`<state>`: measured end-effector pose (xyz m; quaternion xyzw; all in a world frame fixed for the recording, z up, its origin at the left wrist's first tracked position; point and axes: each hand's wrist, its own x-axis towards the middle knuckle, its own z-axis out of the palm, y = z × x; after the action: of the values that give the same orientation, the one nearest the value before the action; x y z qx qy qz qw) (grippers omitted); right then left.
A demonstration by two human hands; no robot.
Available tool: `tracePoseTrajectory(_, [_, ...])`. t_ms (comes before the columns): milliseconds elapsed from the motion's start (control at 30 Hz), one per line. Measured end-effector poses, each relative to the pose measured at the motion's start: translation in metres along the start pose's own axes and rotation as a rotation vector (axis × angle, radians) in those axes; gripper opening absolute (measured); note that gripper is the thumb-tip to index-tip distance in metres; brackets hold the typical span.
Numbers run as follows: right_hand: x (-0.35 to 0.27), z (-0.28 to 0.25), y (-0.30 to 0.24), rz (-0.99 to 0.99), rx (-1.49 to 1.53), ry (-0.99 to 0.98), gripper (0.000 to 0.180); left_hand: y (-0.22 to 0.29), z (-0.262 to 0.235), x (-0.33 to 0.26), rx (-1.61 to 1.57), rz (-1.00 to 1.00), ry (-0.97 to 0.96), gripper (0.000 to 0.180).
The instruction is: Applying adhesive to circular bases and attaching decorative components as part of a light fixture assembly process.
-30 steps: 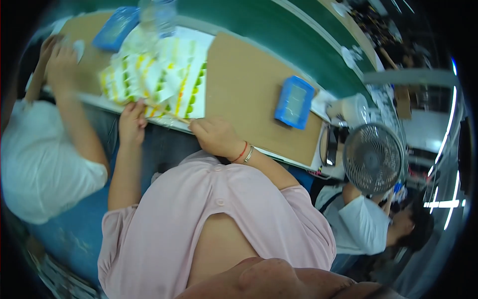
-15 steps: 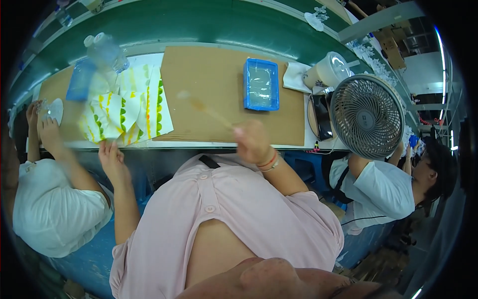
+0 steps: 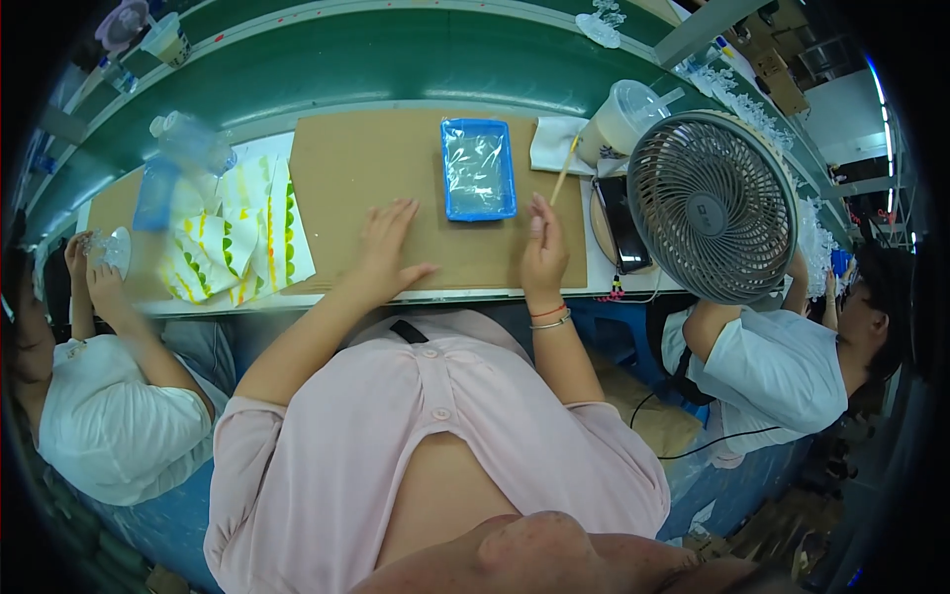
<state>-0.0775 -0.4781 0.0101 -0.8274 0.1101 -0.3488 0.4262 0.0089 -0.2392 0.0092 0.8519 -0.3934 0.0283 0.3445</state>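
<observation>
My left hand (image 3: 384, 247) lies flat with spread fingers on a brown cardboard mat (image 3: 356, 158) on the bench. My right hand (image 3: 542, 252) rests on the mat's right part with its fingers straight and nothing gripped. A thin wooden stick (image 3: 566, 170) lies just right of those fingertips, its far end on a white cloth (image 3: 550, 148). Between my hands and a little farther back sits a shallow blue tray (image 3: 479, 214) holding clear crinkled film.
A grey desk fan (image 3: 714, 206) stands at the right, with a dark phone-like slab (image 3: 623, 226) and a white cup (image 3: 621, 114) beside it. Left lie white sheets with green and yellow marks (image 3: 242, 238) and a clear bottle (image 3: 193, 144). Seated co-workers flank me (image 3: 109, 416) (image 3: 782, 366). A green conveyor (image 3: 396, 59) runs behind.
My view has swung right and the bench is centred. My right hand has lowered the stick it held up and set it by the cloth. My left hand left the patterned sheets for the mat.
</observation>
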Motion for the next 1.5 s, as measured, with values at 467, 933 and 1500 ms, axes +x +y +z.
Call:
tracePoseTrajectory(467, [-0.006,0.006,0.009,0.002,0.090,-0.123,0.035,-0.012,0.048,0.055,0.077,-0.087,-0.064,0.091])
tracePoseTrajectory(933, [-0.037,0.012,-0.011,-0.673,-0.158,-0.265,0.042,-0.003,0.007,-0.054,0.071,0.183,-0.209,0.063])
tracePoseTrajectory(1500, [-0.052,0.053,-0.021,-0.656,-0.171,-0.450,0.041,-0.002,0.011,-0.050,0.272,0.397,-0.091,0.043])
